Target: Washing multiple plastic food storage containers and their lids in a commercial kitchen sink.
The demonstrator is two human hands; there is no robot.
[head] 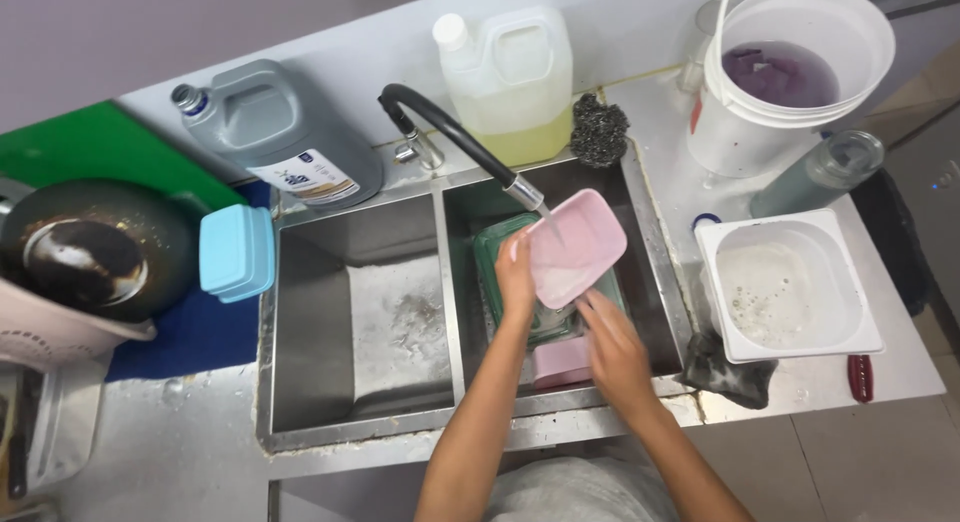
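Note:
My left hand [516, 275] grips the left edge of a pink plastic container [578, 244], tilted under the black tap's nozzle [524, 194] with water running into it. My right hand [612, 340] is at the container's lower edge, fingers curled against it. Both hands are over the right basin of a steel double sink [448, 282]. Beneath the container lie a green tub [494, 250] and another pink piece [562, 363] in the basin.
The left basin [365, 322] holds only suds. A grey jug [275, 132], a yellow liquid jug [510, 77], a scourer [599, 130], a white bucket [790, 72], a bottle [820, 172] and a white soapy tub [790, 287] surround the sink. A blue box [237, 252] and pan [95, 244] sit left.

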